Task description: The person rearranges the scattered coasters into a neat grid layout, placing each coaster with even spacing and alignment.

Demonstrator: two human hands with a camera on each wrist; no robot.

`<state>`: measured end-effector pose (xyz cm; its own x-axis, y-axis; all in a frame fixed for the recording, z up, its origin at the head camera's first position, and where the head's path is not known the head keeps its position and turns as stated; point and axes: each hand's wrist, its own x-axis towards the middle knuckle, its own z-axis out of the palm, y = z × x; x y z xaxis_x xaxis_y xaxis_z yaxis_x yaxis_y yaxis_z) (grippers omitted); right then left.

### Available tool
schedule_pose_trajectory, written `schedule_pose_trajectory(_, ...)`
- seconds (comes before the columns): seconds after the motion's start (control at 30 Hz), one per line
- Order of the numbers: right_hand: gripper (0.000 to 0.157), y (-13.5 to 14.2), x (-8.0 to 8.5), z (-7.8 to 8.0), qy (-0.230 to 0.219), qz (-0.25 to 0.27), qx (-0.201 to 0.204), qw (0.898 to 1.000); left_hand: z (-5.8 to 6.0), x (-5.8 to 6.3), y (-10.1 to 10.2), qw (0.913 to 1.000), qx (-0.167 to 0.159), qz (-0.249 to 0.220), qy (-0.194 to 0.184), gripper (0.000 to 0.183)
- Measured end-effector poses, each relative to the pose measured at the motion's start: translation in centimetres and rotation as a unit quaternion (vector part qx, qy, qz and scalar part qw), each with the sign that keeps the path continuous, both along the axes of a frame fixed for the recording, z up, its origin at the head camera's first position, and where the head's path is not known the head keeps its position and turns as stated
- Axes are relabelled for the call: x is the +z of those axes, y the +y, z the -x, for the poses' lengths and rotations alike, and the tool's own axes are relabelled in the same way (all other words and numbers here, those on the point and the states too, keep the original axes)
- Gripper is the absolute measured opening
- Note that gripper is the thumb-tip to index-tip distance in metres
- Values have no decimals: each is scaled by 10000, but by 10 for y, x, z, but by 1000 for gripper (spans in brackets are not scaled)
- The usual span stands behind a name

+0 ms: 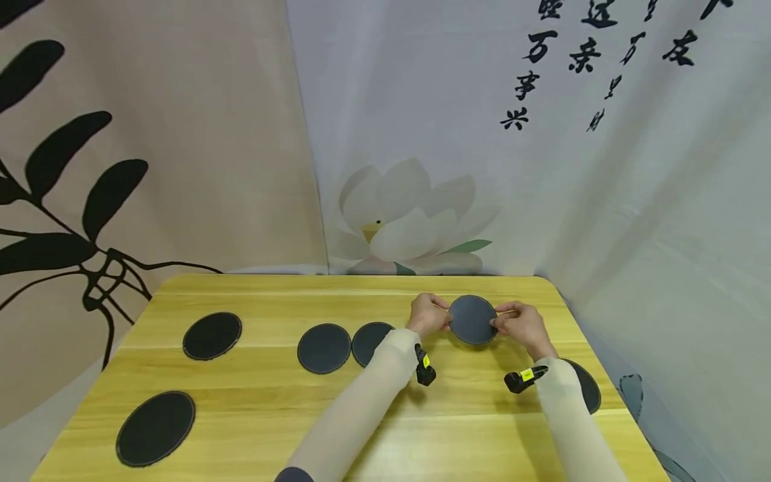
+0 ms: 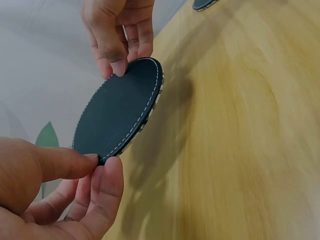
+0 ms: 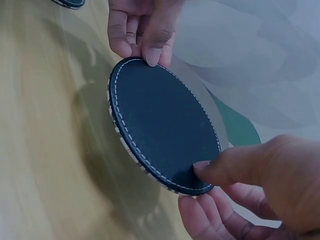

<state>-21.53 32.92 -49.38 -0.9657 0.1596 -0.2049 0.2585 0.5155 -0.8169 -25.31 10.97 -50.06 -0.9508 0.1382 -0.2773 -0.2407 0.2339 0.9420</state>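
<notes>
A round black coaster (image 1: 473,320) with pale stitching near its rim is held up over the far right part of the table, tilted, its shadow falling on the wood. My left hand (image 1: 430,314) pinches its left edge, thumb on the dark face and fingers behind. On the opposite edge, my right hand (image 1: 523,327) pinches it the same way. In the right wrist view the coaster (image 3: 160,125) shows a light-and-dark patterned edge below the black face. Most of its underside is hidden.
Two dark coasters, a left one (image 1: 324,348) and a right one (image 1: 366,343), lie side by side, the right one partly behind my left sleeve. Two more, far (image 1: 212,335) and near (image 1: 155,428), lie at the left. Another coaster (image 1: 587,387) shows beside my right sleeve. A printed curtain (image 1: 409,134) hangs behind the table.
</notes>
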Motion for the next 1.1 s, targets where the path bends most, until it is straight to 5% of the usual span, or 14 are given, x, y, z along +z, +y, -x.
schedule_pose_trajectory(1.1, 32, -52, -19, -11, -87, 114, 334, 9993, -28, -13, -59, 9993, 43, 349, 87, 18)
